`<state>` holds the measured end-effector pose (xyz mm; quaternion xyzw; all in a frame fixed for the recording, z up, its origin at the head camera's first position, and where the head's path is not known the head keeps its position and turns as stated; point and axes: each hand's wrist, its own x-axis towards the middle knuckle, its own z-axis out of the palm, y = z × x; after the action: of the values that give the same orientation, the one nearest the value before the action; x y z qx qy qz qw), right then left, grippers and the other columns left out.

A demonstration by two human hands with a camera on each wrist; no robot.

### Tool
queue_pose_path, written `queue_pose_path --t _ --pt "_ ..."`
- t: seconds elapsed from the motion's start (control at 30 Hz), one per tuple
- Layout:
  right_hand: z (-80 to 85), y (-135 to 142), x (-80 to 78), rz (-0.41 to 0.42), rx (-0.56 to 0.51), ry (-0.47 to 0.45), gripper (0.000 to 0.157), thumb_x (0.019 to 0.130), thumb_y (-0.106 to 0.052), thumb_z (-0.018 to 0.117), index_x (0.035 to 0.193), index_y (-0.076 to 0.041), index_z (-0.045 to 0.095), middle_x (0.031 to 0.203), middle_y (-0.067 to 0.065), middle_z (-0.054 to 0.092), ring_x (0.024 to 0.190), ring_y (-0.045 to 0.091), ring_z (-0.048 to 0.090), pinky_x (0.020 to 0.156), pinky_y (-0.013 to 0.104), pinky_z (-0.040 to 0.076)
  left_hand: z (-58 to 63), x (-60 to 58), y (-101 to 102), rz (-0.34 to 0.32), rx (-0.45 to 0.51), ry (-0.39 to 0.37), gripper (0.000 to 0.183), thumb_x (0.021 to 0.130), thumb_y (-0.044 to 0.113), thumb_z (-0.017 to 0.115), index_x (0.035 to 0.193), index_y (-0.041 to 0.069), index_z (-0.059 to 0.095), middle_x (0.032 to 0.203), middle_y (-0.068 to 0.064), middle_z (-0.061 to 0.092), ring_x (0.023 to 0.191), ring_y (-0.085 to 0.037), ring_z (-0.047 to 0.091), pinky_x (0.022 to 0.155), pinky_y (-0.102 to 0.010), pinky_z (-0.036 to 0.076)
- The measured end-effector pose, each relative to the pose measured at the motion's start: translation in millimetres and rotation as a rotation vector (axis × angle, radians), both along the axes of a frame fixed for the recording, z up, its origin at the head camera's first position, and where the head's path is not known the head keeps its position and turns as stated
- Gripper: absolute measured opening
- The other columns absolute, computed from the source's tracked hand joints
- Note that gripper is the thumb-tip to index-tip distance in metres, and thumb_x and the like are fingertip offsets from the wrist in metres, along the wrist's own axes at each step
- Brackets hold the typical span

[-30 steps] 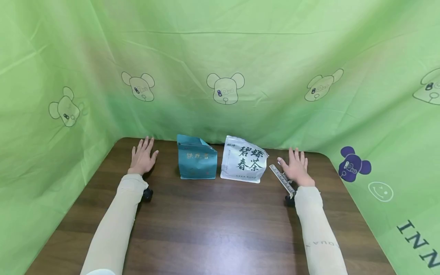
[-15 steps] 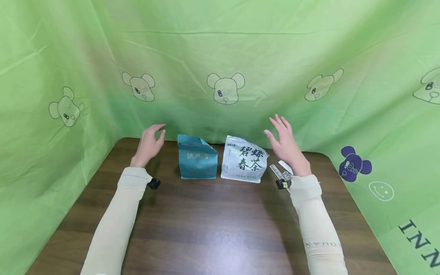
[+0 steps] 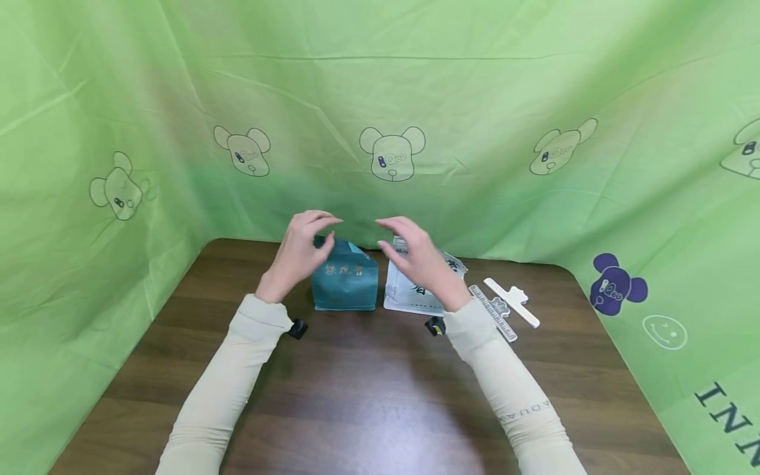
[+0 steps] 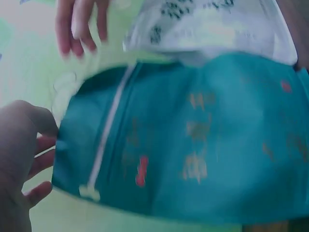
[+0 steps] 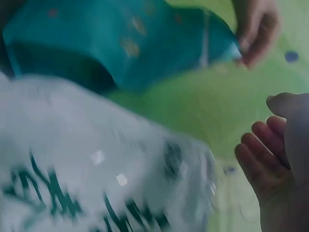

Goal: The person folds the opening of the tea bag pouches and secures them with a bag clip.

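A teal tea bag (image 3: pixel 347 287) stands on the table, its top end partly behind my left hand (image 3: pixel 299 249). That hand's fingers curve loosely around air at the bag's upper left, holding nothing; whether they touch the bag is unclear. My right hand (image 3: pixel 420 258) is raised in front of the white tea bag (image 3: pixel 402 290), covering much of its dark lettering. Its thumb and fingers are spread apart with a gap between. In the left wrist view, the teal bag's zip strip (image 4: pixel 111 123) runs near its top edge. The right wrist view is blurred; the right fingers (image 5: pixel 258 159) there are apart from the white bag.
To the right of the white bag lie two long sealing clips, a ruler-patterned clip (image 3: pixel 494 315) and a white clip (image 3: pixel 512 300). A green printed curtain (image 3: pixel 392 86) rises behind and beside the brown wooden table (image 3: pixel 356 389).
Both hands have lifted from the table and moved inward to the tops of the bags. The clips, earlier partly hidden by the right arm, are uncovered. The bags stay in place.
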<state>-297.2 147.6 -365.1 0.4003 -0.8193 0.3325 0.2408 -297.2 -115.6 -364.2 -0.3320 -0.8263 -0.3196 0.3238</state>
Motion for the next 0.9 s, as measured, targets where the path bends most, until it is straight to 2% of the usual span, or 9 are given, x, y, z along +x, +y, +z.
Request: queue_pose_path --t 0.2,0.3,0.47,0.63,0.9 --pt "-20.7 -24.6 -0.2 0.059 0.061 -0.137 0.041 0.098 -0.008 0.067 0.136 0.004 0.057 0.129 0.019 0.061 0.114 0.028 0.064 0.096 0.038 0.054 -7.3 6.2 17.2 -0.03 -0.116 0.031 0.023 0.089 -0.001 0.068 0.11 0.002 0.076 0.109 -0.012 0.072 0.107 -0.029 0.064 0.1 -0.048 0.044" --pt "-29.8 -30.1 -2.6 0.067 0.058 -0.158 0.038 0.095 -0.005 0.071 0.13 0.004 0.06 0.123 0.018 0.063 0.108 0.027 0.066 0.092 0.034 0.056 -12.8 7.5 21.5 0.005 -0.188 0.041 0.022 0.089 0.003 0.073 0.111 0.005 0.076 0.109 -0.009 0.072 0.107 -0.028 0.064 0.099 -0.047 0.044" --pt "-38.3 -32.2 -5.9 0.053 0.033 -0.151 0.028 0.09 0.004 0.073 0.118 0.005 0.067 0.112 0.017 0.067 0.1 0.027 0.067 0.087 0.034 0.057 -21.7 9.1 25.6 0.069 -0.248 0.063 0.02 0.089 0.006 0.077 0.109 0.008 0.077 0.105 -0.007 0.073 0.102 -0.026 0.065 0.092 -0.045 0.045" --pt "-40.0 -30.6 -8.3 0.043 -0.002 -0.17 0.021 0.091 0.007 0.07 0.112 0.005 0.07 0.106 0.018 0.07 0.094 0.027 0.071 0.083 0.033 0.059 -27.6 11.0 26.9 0.09 -0.247 0.087 0.017 0.089 0.007 0.078 0.106 0.01 0.076 0.101 -0.004 0.074 0.095 -0.024 0.066 0.085 -0.041 0.045" --pt "-39.4 -31.5 -13.1 0.066 -0.04 -0.194 0.018 0.092 0.008 0.069 0.109 0.005 0.072 0.104 0.019 0.071 0.094 0.028 0.072 0.081 0.031 0.059 -32.1 7.6 25.6 0.084 -0.213 0.114 0.017 0.09 0.005 0.077 0.106 0.009 0.076 0.098 -0.004 0.073 0.09 -0.023 0.064 0.081 -0.04 0.042"
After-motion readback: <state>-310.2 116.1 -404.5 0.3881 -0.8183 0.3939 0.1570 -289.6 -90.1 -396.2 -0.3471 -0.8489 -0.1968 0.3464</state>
